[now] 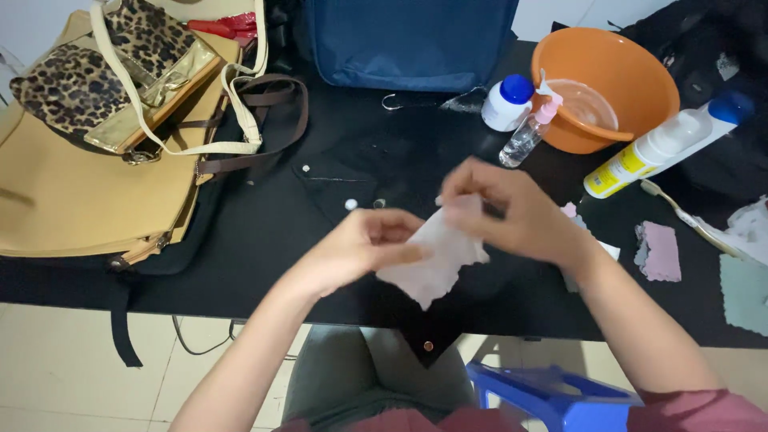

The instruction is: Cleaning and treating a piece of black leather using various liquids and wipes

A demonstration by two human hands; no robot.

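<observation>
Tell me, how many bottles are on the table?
3: a small white bottle with a blue cap, a clear spray bottle beside the orange basin, and a large white bottle lying right.

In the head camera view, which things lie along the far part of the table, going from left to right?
Leopard-print bag → blue bag → white jar with blue lid → small spray bottle → orange basin → white and yellow bottle.

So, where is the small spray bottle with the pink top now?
In the head view the spray bottle lies on the black table at upper right, between the white jar with blue lid and the orange basin.
</observation>
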